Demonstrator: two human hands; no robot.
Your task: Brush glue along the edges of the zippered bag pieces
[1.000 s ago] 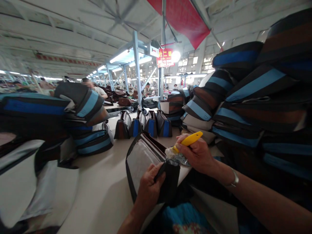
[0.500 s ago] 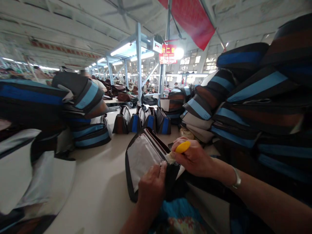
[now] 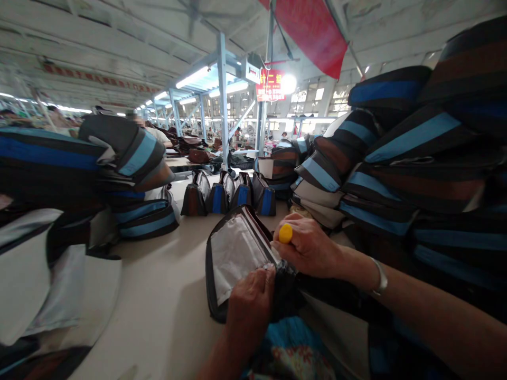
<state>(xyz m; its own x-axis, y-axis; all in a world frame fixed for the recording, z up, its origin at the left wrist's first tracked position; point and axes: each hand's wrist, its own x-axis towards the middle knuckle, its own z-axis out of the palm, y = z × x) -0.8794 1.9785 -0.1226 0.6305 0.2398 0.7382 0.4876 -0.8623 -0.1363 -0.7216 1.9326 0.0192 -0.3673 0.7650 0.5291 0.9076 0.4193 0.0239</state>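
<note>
A dark bag piece (image 3: 237, 253) with silvery grey lining stands tilted on the table in front of me. My left hand (image 3: 251, 293) grips its near right edge, fingers bunched on the lining and thumb alongside. Closed around a yellow-handled brush (image 3: 285, 233), my right hand (image 3: 311, 245) is at the bag's upper right edge, just beyond the left fingertips. The handle's round end faces me, and the hand hides most of the brush head. Under my hands, dark and grey bag material (image 3: 340, 316) lies near my lap.
Several small upright bags (image 3: 242, 198) line the back of the pale table (image 3: 170, 285). Tall bag stacks rise at the right (image 3: 412, 137) and left (image 3: 130, 158). Loose grey-lined pieces (image 3: 79, 295) lie at the left front. A person (image 3: 156, 134) is behind the left stack.
The yellow handle has swung from slanting rightward to pointing at me, as my right hand turned. My left hand keeps its hold on the bag. The whole view has shifted slightly.
</note>
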